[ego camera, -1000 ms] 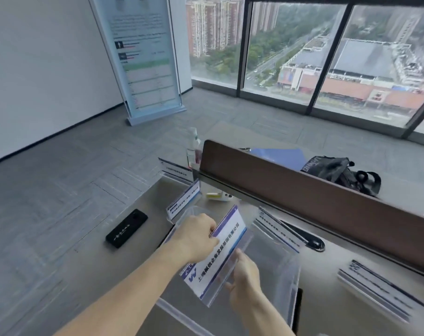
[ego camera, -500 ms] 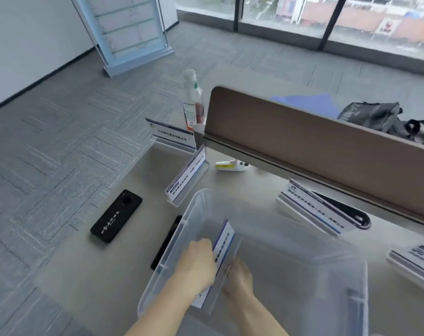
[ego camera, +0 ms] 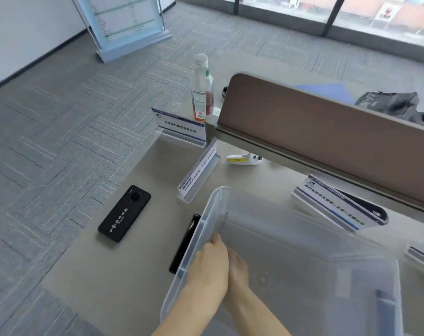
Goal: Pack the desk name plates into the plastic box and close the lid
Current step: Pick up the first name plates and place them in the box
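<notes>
Hands sit low inside the translucent plastic storage box point(ego camera: 303, 238), against its left wall, with the left hand point(ego camera: 207, 265) just beside the right hand point(ego camera: 239, 267). The fingers face away, so I cannot tell their spread or hold. White-and-blue acrylic desk name plates point(ego camera: 197, 168) stand on the grey desk point(ego camera: 123, 275) around the box.

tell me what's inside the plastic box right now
The left hand and right hand reach inside the plastic box by its left wall. Whatever lies under their palms is covered.
</notes>
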